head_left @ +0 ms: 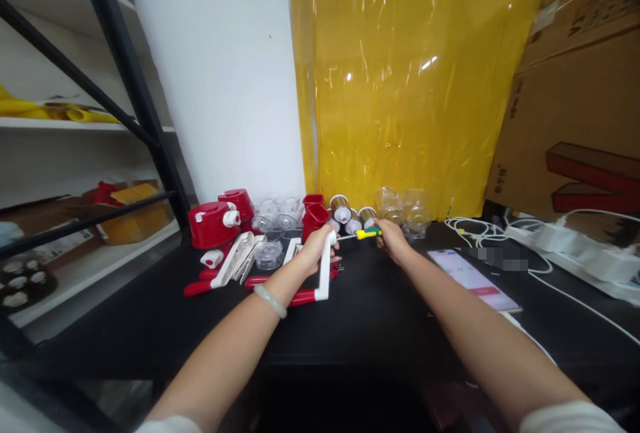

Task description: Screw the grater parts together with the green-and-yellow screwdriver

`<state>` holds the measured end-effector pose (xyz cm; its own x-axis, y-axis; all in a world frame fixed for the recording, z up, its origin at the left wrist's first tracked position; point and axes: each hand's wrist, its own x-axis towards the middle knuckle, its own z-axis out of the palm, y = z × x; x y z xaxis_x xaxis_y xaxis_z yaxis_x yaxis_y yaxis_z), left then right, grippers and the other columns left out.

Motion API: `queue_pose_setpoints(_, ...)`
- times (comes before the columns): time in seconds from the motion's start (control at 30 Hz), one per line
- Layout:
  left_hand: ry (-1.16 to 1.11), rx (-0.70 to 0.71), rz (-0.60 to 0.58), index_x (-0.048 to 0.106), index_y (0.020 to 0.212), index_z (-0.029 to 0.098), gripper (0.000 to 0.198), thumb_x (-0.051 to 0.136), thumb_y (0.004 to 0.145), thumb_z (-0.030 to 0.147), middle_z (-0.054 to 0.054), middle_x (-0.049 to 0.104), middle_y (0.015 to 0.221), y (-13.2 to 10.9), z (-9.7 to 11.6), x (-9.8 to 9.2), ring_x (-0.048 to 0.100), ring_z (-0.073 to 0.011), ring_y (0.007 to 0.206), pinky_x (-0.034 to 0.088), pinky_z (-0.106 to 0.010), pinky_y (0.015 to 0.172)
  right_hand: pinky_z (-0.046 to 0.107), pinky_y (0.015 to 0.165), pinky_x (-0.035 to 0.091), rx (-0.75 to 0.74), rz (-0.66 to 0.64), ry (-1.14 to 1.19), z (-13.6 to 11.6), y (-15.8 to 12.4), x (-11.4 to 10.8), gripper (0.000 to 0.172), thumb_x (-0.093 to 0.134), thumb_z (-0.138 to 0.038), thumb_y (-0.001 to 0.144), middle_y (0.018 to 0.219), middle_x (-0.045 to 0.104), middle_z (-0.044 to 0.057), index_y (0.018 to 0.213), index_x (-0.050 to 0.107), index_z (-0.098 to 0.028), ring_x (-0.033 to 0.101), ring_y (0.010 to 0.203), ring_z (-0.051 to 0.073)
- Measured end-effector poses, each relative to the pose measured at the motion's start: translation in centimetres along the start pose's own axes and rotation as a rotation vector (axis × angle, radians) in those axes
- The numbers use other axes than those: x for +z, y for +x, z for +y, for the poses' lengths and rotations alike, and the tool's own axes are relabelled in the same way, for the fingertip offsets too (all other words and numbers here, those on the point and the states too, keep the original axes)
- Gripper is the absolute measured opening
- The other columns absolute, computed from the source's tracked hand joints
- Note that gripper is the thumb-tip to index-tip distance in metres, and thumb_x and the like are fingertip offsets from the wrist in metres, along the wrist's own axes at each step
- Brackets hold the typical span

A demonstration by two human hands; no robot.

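My left hand (pixel 316 247) is closed around the upper end of a white crank handle (pixel 325 271), whose red grip (pixel 303 297) hangs at the lower end. In my right hand (pixel 391 239) is a screwdriver (pixel 369 233) with a yellow and green handle. Its thin shaft points left and reaches the top of the crank handle; whether the tip sits in a screw, I cannot tell. More white handles with red grips (pixel 231 265) lie left of my left hand. Behind both hands stand metal grater drums (pixel 341 209) and red hopper parts (pixel 315 213).
Red housings (pixel 213 224) and clear plastic parts (pixel 270 255) stand at the left. More clear cups (pixel 414 213) are at the back right. A phone (pixel 475 281), white cables and a power strip (pixel 575 253) lie at the right. A black-framed shelf (pixel 120 53) borders the left side.
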<state>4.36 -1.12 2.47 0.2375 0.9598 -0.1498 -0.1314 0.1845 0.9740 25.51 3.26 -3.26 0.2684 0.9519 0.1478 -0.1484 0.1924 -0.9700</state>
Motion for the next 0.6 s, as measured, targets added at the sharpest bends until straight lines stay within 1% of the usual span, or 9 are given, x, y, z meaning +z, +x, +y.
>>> queue_pose_setpoints(0.13,-0.015,0.012,0.013,0.060,0.085,0.015,0.026,0.049,0.097,0.036,0.002,0.056,0.055,-0.2,-0.4,-0.8,0.046,-0.0088,0.039,0.056,-0.024,0.050,0.022,0.039,0.034,-0.043,-0.007,0.002,0.7,-0.8,-0.2,0.036,0.076,-0.052,0.071,0.040,0.044,-0.006,0.070,0.056,-0.022,0.040,0.036,0.009)
queue_pose_setpoints(0.2,-0.027,0.013,0.008,0.061,0.086,0.015,0.026,0.050,0.097,0.036,0.002,0.056,0.056,-0.1,-0.4,-1.0,0.046,-0.0088,0.040,0.056,-0.024,0.050,0.021,0.039,0.035,-0.050,0.005,0.011,0.7,-1.0,-0.2,0.037,0.077,-0.052,0.070,0.043,0.046,-0.006,0.071,0.057,-0.021,0.042,0.038,0.009)
queue_pose_setpoints(0.37,-0.018,0.002,-0.019,0.061,0.084,0.016,0.027,0.049,0.097,0.036,0.001,0.056,0.056,0.4,-0.6,-1.0,0.045,-0.0089,0.039,0.057,-0.027,0.050,0.020,0.042,0.038,0.022,0.049,0.113,0.4,-1.2,0.2,0.034,0.079,-0.044,0.069,0.048,0.049,-0.007,0.073,0.054,-0.021,0.044,0.041,0.008)
queue_pose_setpoints(0.5,-0.015,-0.001,-0.023,0.061,0.082,0.016,0.029,0.049,0.098,0.036,0.001,0.055,0.056,0.6,-1.1,-1.1,0.045,-0.0092,0.039,0.057,-0.027,0.050,0.020,0.045,0.040,0.079,0.032,0.187,0.2,-1.4,0.5,0.028,0.077,-0.039,0.073,0.049,0.049,-0.007,0.075,0.055,-0.021,0.043,0.041,0.007)
queue_pose_setpoints(0.57,-0.017,0.005,-0.022,0.062,0.083,0.015,0.028,0.050,0.097,0.037,0.001,0.056,0.057,0.7,-1.2,-1.2,0.045,-0.0092,0.038,0.057,-0.027,0.049,0.020,0.044,0.039,0.093,0.033,0.176,0.3,-1.4,0.5,0.025,0.072,-0.040,0.079,0.048,0.049,-0.006,0.075,0.057,-0.020,0.043,0.040,0.008)
queue_pose_setpoints(0.6,-0.017,0.008,-0.018,0.062,0.082,0.015,0.029,0.051,0.097,0.037,0.001,0.056,0.057,0.8,-1.3,-1.2,0.045,-0.0092,0.038,0.056,-0.027,0.048,0.020,0.042,0.037,0.098,0.032,0.149,0.4,-1.3,0.4,0.026,0.068,-0.043,0.082,0.046,0.049,-0.005,0.075,0.059,-0.019,0.043,0.040,0.008)
